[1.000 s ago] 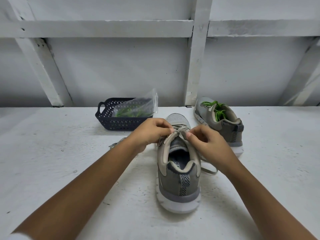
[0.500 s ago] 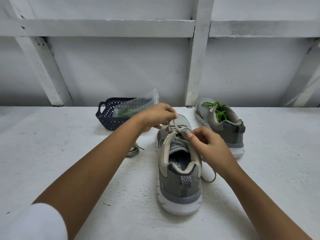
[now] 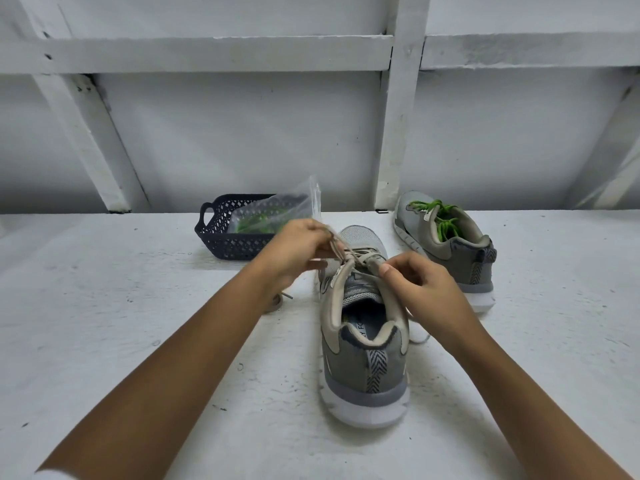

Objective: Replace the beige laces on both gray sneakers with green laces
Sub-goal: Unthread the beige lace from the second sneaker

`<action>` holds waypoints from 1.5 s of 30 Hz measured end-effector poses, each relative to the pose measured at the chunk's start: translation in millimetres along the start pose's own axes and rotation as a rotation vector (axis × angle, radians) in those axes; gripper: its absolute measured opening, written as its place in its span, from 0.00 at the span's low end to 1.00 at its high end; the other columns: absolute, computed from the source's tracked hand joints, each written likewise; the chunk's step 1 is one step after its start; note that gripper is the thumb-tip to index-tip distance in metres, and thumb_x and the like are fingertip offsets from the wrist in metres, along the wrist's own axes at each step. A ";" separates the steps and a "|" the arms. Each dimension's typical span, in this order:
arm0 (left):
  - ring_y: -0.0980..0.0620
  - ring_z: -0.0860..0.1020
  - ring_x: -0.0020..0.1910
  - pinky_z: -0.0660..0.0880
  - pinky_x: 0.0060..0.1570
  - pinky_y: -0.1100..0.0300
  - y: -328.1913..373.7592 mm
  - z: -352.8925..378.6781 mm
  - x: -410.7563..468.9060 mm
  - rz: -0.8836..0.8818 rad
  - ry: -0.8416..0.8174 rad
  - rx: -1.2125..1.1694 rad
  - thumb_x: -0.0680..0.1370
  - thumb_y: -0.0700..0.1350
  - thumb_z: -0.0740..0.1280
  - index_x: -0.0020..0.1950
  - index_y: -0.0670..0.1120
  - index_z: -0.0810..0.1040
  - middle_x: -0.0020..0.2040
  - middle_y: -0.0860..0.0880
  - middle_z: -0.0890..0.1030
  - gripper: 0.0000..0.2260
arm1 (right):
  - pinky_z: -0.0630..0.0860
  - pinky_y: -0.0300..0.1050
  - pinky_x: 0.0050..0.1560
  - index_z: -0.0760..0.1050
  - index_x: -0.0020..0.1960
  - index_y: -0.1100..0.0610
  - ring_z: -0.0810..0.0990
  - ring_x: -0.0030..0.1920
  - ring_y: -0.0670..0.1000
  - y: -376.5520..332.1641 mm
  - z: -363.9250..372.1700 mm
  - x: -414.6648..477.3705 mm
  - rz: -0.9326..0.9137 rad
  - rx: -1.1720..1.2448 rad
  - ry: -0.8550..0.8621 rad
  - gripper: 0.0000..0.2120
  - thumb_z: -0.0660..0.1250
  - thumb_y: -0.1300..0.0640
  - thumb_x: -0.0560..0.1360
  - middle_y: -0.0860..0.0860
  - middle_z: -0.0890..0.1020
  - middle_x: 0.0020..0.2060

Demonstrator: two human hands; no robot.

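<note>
the left hand [image 3: 300, 250] is pinching the beige lace [image 3: 347, 250] in a narrow grip and holding it taut above the upper eyelets of the near sneaker [image 3: 367, 372]. that shoe is standing heel toward the person in the middle of the bench [image 3: 138, 323]. the right hand [image 3: 424, 289] is gripping the eyelet edge on the shoe's 3 o'clock side, with the thumb pressing on it. whether a strand is also lying in that grip, i cannot tell.

the risk as i am judging it: the lace is crossing itself over the tongue, so a hard tug could be jamming it in an eyelet. it could also be dragging the light shoe toward 11 o'clock if the bracing grip is slipping. a loose beige strand [image 3: 277, 302] is lying at 9 o'clock, partly under the left forearm, where it could be snagging.

the far sneaker [image 3: 460, 258], already wearing a green lace [image 3: 438, 216], is sitting at 1 o'clock, apart from the near one. the basket [image 3: 221, 237] at 11 o'clock is holding a plastic bag [image 3: 277, 211] with green inside. it is sitting right behind the left hand, so the raised lace is standing in the way of a reach.
</note>
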State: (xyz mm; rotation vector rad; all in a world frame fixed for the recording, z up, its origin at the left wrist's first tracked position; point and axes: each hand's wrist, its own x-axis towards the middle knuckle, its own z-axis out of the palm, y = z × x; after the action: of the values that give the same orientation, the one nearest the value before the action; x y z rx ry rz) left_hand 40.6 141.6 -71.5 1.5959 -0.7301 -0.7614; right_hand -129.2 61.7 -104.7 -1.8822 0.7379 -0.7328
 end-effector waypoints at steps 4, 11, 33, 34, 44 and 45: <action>0.56 0.68 0.19 0.75 0.25 0.64 13.6 -14.1 11.8 -0.174 0.019 -0.336 0.77 0.35 0.56 0.34 0.43 0.66 0.22 0.51 0.66 0.12 | 0.70 0.36 0.36 0.78 0.42 0.51 0.75 0.33 0.40 -0.9 0.7 -0.1 0.009 0.029 0.002 0.06 0.67 0.50 0.75 0.45 0.79 0.33; 0.53 0.66 0.31 0.64 0.31 0.64 19.6 -23.2 13.5 -0.011 0.059 0.211 0.75 0.34 0.57 0.39 0.48 0.67 0.37 0.48 0.68 0.10 | 0.68 0.36 0.34 0.78 0.42 0.52 0.73 0.31 0.38 -2.4 -0.9 -0.6 0.018 0.030 -0.009 0.07 0.67 0.49 0.75 0.44 0.78 0.31; 0.49 0.72 0.57 0.68 0.56 0.58 -11.8 -28.4 -16.7 0.354 0.486 0.589 0.76 0.41 0.63 0.57 0.46 0.76 0.55 0.46 0.73 0.10 | 0.70 0.36 0.39 0.78 0.42 0.51 0.74 0.33 0.38 -1.0 -3.3 2.2 0.030 0.025 -0.024 0.05 0.67 0.51 0.75 0.44 0.79 0.33; 0.49 0.70 0.61 0.66 0.61 0.56 -14.0 -24.2 -18.1 0.404 0.395 0.650 0.75 0.44 0.63 0.58 0.49 0.76 0.59 0.47 0.72 0.12 | 0.70 0.37 0.39 0.78 0.41 0.51 0.74 0.32 0.38 -0.8 -2.9 2.6 0.029 0.030 -0.022 0.05 0.67 0.51 0.75 0.44 0.79 0.33; 0.59 0.72 0.34 0.66 0.33 0.66 -17.3 -8.6 -21.4 0.208 0.311 0.417 0.79 0.42 0.63 0.46 0.46 0.76 0.37 0.55 0.75 0.04 | 0.74 0.44 0.43 0.78 0.42 0.50 0.76 0.36 0.42 0.3 -2.7 3.4 0.028 0.035 -0.027 0.05 0.66 0.51 0.75 0.45 0.80 0.35; 0.57 0.72 0.34 0.68 0.33 0.65 -15.3 -14.3 -20.8 0.192 0.419 0.361 0.79 0.42 0.63 0.45 0.46 0.75 0.37 0.54 0.75 0.04 | 0.75 0.45 0.45 0.78 0.42 0.50 0.76 0.38 0.43 0.2 -3.1 3.3 0.029 0.030 -0.027 0.05 0.66 0.51 0.75 0.46 0.80 0.36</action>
State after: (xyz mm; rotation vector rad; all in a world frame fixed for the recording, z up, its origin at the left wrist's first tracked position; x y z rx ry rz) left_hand 40.5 168.8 -83.1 1.8969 -0.7220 -0.1445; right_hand -129.4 57.4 -103.1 -1.8471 0.7316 -0.6948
